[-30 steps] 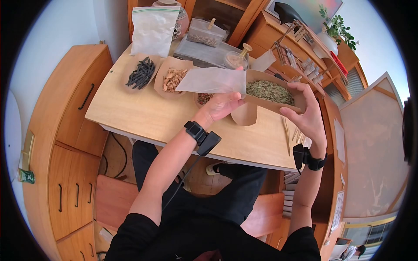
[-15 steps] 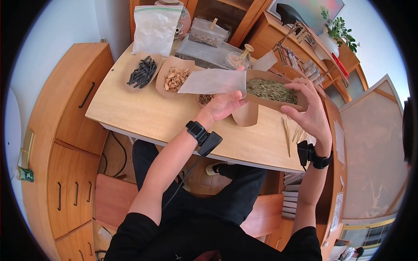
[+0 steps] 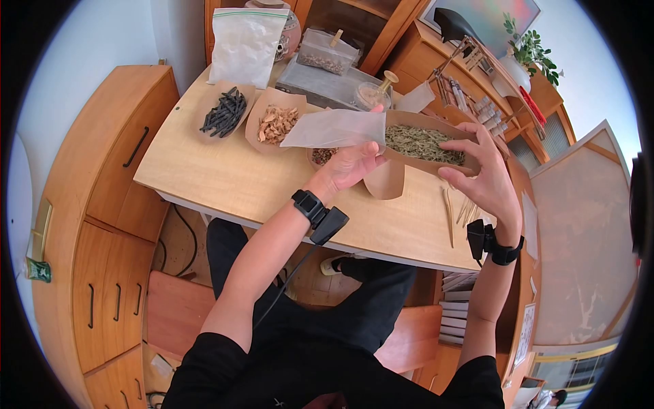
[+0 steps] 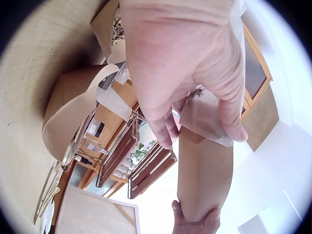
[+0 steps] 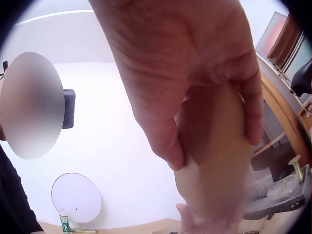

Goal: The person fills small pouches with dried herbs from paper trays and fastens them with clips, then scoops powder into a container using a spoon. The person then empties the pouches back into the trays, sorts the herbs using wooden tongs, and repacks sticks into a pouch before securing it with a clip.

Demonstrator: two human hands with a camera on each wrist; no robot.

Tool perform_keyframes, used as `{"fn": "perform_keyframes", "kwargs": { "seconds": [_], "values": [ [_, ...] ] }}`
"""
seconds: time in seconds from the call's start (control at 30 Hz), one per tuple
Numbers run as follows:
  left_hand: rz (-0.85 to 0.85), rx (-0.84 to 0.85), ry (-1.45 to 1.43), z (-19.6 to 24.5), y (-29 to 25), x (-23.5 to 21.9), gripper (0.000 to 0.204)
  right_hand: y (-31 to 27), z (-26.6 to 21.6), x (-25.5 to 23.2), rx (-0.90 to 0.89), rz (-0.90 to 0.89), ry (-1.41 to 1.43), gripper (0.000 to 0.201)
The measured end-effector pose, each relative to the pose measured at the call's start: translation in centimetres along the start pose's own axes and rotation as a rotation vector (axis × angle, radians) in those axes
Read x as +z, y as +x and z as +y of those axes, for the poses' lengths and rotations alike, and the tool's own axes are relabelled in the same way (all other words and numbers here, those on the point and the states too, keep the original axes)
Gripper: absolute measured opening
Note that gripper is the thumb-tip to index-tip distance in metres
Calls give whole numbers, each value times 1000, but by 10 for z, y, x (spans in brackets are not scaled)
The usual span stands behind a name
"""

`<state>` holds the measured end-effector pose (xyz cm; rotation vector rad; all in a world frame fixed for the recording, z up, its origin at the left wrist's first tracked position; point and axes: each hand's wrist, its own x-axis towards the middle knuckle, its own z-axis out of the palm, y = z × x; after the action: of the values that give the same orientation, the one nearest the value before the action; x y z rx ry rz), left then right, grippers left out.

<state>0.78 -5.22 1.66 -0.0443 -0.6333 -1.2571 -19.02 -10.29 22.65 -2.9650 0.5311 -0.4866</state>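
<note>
My left hand pinches a translucent white pouch that lies slantwise over the table, its mouth toward the right. In my right hand is a boat-shaped kraft paper tray filled with dried green herb. Thumb and fingers grip the tray at its far right end. The tray's left end meets the pouch's mouth beside my left fingers. In the left wrist view the tray runs up to the pouch, with dark bits of herb inside it. The right wrist view shows the tray's underside.
On the table's left are trays of dark sticks and pale wood shavings. A reddish mix is partly hidden under the pouch. Another paper tray sits below my hands. Thin wooden tools lie right; a zip bag stands behind.
My right hand has shifted slightly outward to the right along with the tray's end, and the herb has moved about inside the tray. My left hand and the pouch stay nearly still.
</note>
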Motion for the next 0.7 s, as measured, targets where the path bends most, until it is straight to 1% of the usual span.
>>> {"fn": "perform_keyframes", "kwargs": {
  "seconds": [0.07,0.57,0.7],
  "values": [
    [34,11,51,0,-1,3,104,1,-1,-1,-11,-13,-2,41],
    [42,-5,11,-4,0,-3,103,6,-7,-4,-63,-17,-3,34],
    [29,6,1,-5,0,-2,103,10,-9,-5,-51,-22,15,34]
  ]
}}
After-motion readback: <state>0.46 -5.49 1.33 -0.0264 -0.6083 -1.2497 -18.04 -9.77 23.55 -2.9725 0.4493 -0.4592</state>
